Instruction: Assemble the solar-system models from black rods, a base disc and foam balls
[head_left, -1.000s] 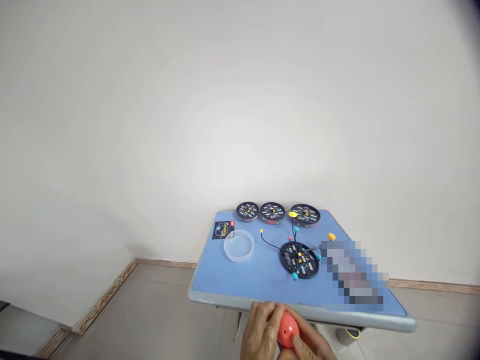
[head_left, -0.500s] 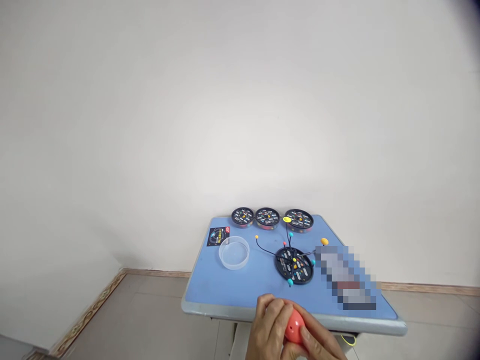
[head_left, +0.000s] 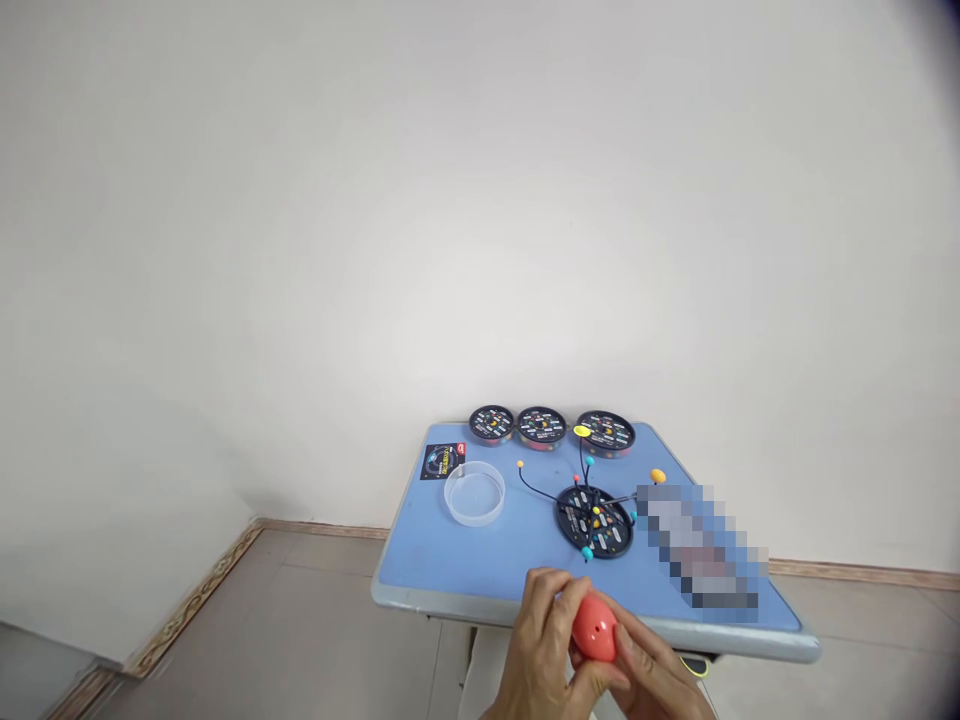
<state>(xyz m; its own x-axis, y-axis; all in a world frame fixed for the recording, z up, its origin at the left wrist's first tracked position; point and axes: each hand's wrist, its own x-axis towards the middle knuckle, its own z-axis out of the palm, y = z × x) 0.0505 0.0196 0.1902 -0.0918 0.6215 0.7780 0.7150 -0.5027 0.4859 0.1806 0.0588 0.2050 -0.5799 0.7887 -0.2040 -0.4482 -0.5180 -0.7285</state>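
Observation:
Both my hands hold a red-orange ball (head_left: 595, 627) with a small hole, just in front of the near edge of the blue table (head_left: 480, 560). My left hand (head_left: 544, 655) wraps it from the left, fingers curled. My right hand (head_left: 656, 670) pinches it from the right and below. Beyond it on the table stands a black round base (head_left: 596, 523) with thin black arms carrying small coloured balls, among them a yellow ball (head_left: 582, 431) and an orange one (head_left: 658, 476).
Three black round discs (head_left: 541, 426) line the table's far edge by the white wall. A clear shallow dish (head_left: 475, 492) and a dark card (head_left: 443, 461) lie at the left. A blurred patch (head_left: 701, 545) covers the right part. Tiled floor lies to the left.
My hands with the red ball rose slightly and shifted right, closer to the table edge. The view swayed a little; things on the table kept their places.

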